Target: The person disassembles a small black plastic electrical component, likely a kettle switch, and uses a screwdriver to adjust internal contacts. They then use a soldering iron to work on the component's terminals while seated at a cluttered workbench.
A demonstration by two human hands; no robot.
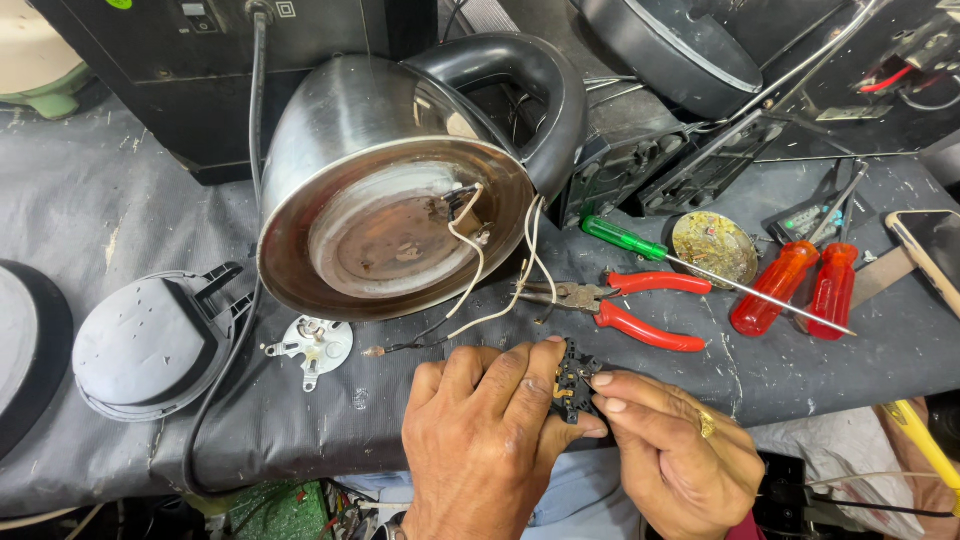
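Both hands pinch a small black plastic switch part (573, 383) between them, left hand (485, 440) and right hand (672, 448), low over the grey-covered table (80, 200), just below the red-handled pliers (620, 305) and tipped steel kettle (400, 200).

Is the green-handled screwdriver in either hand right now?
No. The green-handled screwdriver lies on the bench by the red pliers; both the left hand and right hand hold a small black part.
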